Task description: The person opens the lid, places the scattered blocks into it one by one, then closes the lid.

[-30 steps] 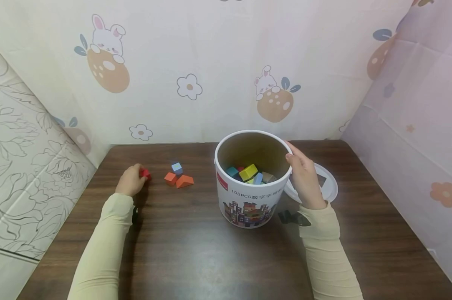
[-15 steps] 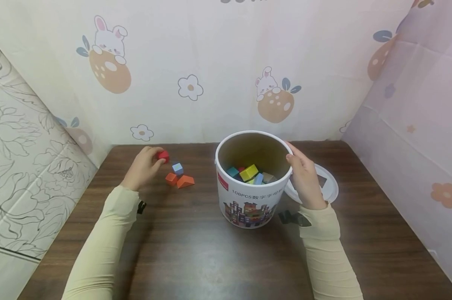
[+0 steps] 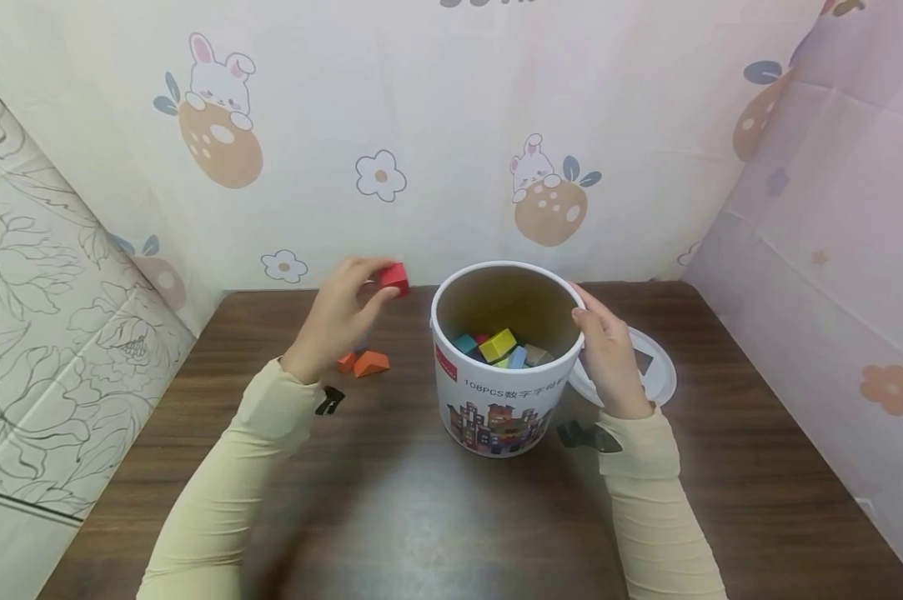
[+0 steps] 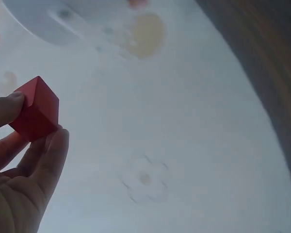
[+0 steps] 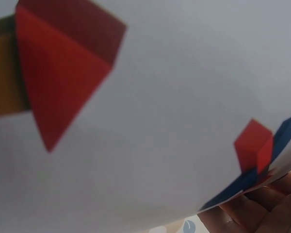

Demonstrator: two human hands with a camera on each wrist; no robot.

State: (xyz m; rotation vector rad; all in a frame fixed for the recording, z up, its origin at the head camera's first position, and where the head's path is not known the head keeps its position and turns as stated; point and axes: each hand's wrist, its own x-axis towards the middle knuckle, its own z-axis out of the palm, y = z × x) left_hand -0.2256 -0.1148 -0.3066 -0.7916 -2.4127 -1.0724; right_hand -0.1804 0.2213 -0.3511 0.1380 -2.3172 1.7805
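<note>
Looks soft and bright in the head view, with hazy glare on the tabletop point(image 3: 421, 542) at six o'clock, a smeared shadow at seven, and gloom inside the bucket point(image 3: 496, 417). Is dim and bluish in the left wrist view: blurs the curtain point(image 4: 208, 131), bows the tabletop's edge at two o'clock, renders the red block point(image 4: 41, 109) fairly crisp. Is grey in the right wrist view, softening the printed red triangle point(image 5: 63, 73) at ten o'clock and shading the right hand point(image 5: 271, 208) at four.

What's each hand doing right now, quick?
Left hand: holding a red block between thumb and fingers.
Right hand: holding the white bucket near its top.
</note>
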